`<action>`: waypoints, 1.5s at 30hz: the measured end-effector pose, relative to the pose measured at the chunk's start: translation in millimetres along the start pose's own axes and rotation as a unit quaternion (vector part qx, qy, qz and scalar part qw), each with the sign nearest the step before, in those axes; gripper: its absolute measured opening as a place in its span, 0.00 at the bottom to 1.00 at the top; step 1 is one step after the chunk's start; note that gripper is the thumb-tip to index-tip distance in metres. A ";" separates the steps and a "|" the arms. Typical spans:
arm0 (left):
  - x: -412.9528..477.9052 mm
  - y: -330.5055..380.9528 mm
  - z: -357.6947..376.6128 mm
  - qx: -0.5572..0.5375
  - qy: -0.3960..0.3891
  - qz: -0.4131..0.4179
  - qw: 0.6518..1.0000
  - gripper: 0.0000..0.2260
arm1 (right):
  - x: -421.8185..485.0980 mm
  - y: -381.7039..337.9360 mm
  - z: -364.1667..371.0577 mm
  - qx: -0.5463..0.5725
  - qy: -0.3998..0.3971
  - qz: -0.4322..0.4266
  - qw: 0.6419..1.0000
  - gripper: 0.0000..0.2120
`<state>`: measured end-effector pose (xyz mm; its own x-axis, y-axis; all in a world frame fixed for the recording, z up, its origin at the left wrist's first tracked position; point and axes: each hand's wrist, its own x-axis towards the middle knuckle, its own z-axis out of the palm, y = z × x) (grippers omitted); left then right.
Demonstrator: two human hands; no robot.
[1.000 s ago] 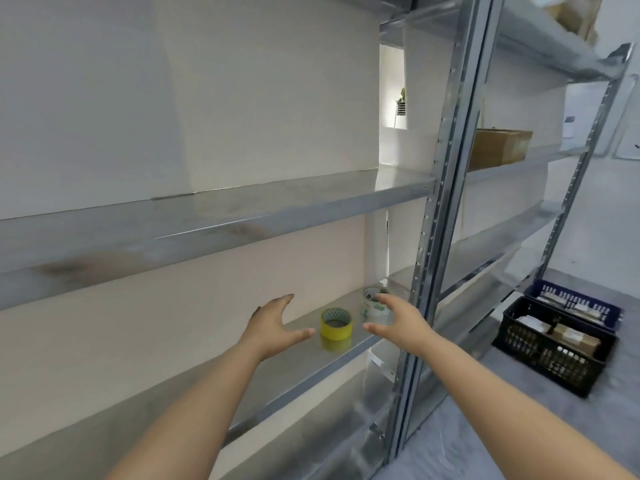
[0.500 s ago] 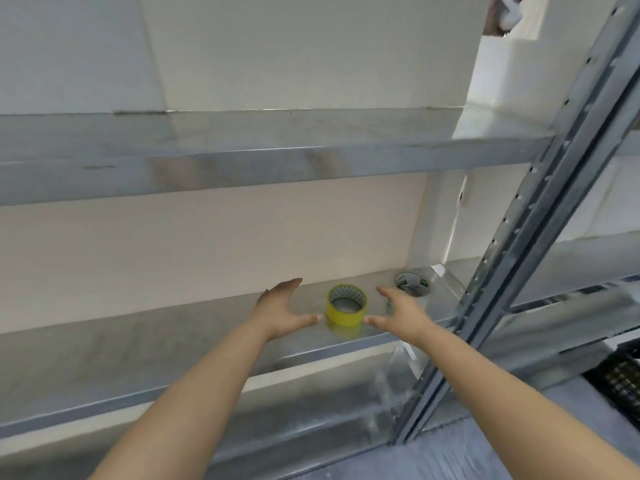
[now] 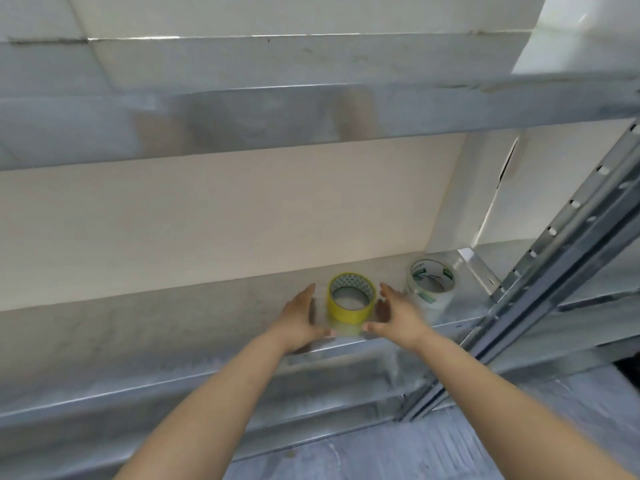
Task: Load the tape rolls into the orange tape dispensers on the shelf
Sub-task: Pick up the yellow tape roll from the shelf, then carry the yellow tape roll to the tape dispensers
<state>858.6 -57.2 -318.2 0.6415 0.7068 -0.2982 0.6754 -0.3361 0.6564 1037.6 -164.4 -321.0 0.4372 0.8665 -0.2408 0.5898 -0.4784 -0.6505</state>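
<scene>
Metal shelf (image 3: pixel 173 327) against a cream wall: yellow tape roll (image 3: pixel 348 315) lies flat near the front edge, with a clear roll (image 3: pixel 429 299) just beside it on the right and no orange dispenser in view. Left hand (image 3: pixel 299 320) and right hand (image 3: pixel 398 318) are both spread, palms facing, flanking the yellow roll and holding nothing; half a second ago they were wider apart. Roll looks light, rigid and slick-sided, so I'd squeeze the outer wall or hook the core.

A yellow tape roll (image 3: pixel 351 302) stands on the shelf (image 3: pixel 173 327) near its front edge, between the open left hand (image 3: pixel 300 320) and right hand (image 3: pixel 398 315); a white roll (image 3: pixel 431 282) sits just beside.
</scene>
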 end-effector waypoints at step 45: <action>-100.3 14.3 -142.2 -0.140 0.262 0.045 0.954 0.30 | -16.1 -185.3 -8.8 0.144 -0.017 -0.222 0.964 0.30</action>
<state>752.2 -44.4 -180.4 0.3736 0.9214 0.1070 0.4551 -0.2826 0.8444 927.3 -90.9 -190.3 0.1595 0.9835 0.0858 0.4988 -0.0053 -0.8667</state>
